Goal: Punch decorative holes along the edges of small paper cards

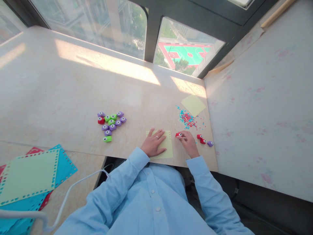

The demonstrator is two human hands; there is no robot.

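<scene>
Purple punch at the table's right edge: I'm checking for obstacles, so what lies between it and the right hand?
Two red punches lie between the right hand and the purple punch, as the head view shows.

At six o'clock from the centre of view, the left hand covers much of a pale yellow paper square; at four, the right hand partly hides a small red plastic punch. I can't read shapes among the tiny red and blue paper bits at three. At eight, bright blue punched-edge paper sheets run out of view. At eleven, grey buildings blur outside.
</scene>
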